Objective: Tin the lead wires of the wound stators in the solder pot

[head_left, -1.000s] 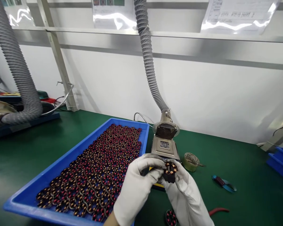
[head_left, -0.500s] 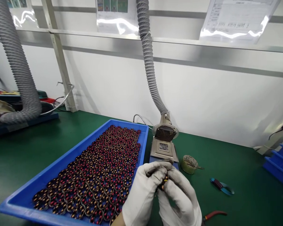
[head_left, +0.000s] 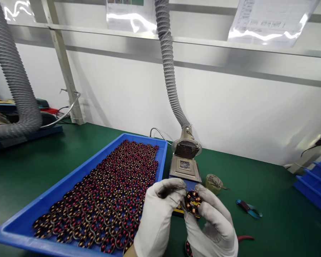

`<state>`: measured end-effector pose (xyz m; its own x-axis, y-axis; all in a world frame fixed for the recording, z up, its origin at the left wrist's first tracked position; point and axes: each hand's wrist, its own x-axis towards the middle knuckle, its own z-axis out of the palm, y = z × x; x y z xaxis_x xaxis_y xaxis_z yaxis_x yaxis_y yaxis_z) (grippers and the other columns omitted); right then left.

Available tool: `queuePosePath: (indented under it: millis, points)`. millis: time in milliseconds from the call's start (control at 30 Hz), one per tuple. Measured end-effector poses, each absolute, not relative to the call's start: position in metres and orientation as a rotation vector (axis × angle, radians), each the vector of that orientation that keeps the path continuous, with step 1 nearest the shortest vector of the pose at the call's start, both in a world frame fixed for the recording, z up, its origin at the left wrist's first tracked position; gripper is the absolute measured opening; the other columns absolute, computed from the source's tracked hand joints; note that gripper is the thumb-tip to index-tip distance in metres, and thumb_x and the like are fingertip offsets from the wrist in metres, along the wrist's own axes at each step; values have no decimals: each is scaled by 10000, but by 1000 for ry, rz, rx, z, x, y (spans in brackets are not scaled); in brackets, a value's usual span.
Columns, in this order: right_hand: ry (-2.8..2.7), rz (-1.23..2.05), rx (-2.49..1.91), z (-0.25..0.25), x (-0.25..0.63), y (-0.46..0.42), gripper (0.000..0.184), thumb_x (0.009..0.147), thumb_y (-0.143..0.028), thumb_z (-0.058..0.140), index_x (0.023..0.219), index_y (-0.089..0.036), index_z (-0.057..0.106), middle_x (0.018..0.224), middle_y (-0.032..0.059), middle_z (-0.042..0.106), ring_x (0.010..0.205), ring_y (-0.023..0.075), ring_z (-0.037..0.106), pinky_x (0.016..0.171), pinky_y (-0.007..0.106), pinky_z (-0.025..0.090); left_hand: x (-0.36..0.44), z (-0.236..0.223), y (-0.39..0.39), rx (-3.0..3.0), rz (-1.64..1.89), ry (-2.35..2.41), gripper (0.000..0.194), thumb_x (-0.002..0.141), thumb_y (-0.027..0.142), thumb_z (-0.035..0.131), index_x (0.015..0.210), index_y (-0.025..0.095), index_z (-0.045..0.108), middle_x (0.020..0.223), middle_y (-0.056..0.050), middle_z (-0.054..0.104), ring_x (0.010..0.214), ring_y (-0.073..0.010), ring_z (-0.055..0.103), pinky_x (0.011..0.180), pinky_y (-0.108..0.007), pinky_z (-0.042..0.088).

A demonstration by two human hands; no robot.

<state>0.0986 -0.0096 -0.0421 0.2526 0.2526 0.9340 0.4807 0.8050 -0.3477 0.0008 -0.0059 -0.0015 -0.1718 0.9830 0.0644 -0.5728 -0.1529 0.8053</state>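
Note:
Both hands wear white gloves with darkened fingertips. In my right hand (head_left: 212, 223) is a small ring-shaped wound stator (head_left: 193, 202) with copper-coloured coils and some yellow at its middle. Its round face is turned towards me, and the thumb and fingers grip its rim. At the stator's left side, the thumb and fingers of my left hand (head_left: 160, 210) are pinched together. What sits between those left fingertips is too small to make out. A second stator (head_left: 187, 248), with red coils, is partly hidden below my right hand.
A blue tray (head_left: 164, 160) full of similar stators lies on the left. Behind my hands stands a heated-plate device (head_left: 186, 167) under a grey duct hose (head_left: 169, 71). To the right are a round tin (head_left: 214, 184), a teal band (head_left: 248, 208), a red handle (head_left: 245, 237) and blue bins (head_left: 315, 182).
My hands have moved slightly apart, and the stator between them now shows its round face. The second stator and a yellow-black edge beneath the hands have come into sight. The view has shifted a little.

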Motion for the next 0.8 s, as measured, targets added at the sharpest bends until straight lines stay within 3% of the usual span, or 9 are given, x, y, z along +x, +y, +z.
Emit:
queuePosePath:
  millis: [133,267,467,667,800]
  points:
    - [-1353,-109,-695,-45,102,-10,466,625,28,696,1008,-192,550,1091,74,596,948,222,618,790,386,554,-6,-1,-7,720,1768,700,155,615,223,774,752,261,711,791,42,730,733,-95,662,724,-141,520]
    - [-1381,-119,-738,-48,105,-10,384,678,-62,691,1000,-208,541,1090,84,603,964,228,622,745,364,574,-12,7,-9,840,1480,712,295,644,145,749,914,249,696,926,5,725,854,-109,655,769,-126,503]
    - [-1520,-141,-641,-49,108,-7,430,672,-24,643,1054,-194,542,1097,93,604,967,238,621,756,375,578,-11,12,-7,889,1436,830,186,652,125,729,824,192,711,801,0,731,749,-95,658,703,-112,509]
    - [-1485,-42,-652,-47,103,-9,518,634,24,669,1076,-209,532,1113,78,587,959,233,620,787,386,569,-17,12,-4,734,1720,824,219,647,230,755,859,215,701,847,0,733,787,-100,659,746,-131,513]
    - [-1489,-59,-637,-48,103,-8,494,648,17,654,1073,-209,544,1116,70,588,984,216,604,804,361,563,-14,12,-6,862,1448,760,251,629,160,757,873,193,708,837,-21,732,776,-111,660,721,-134,513]
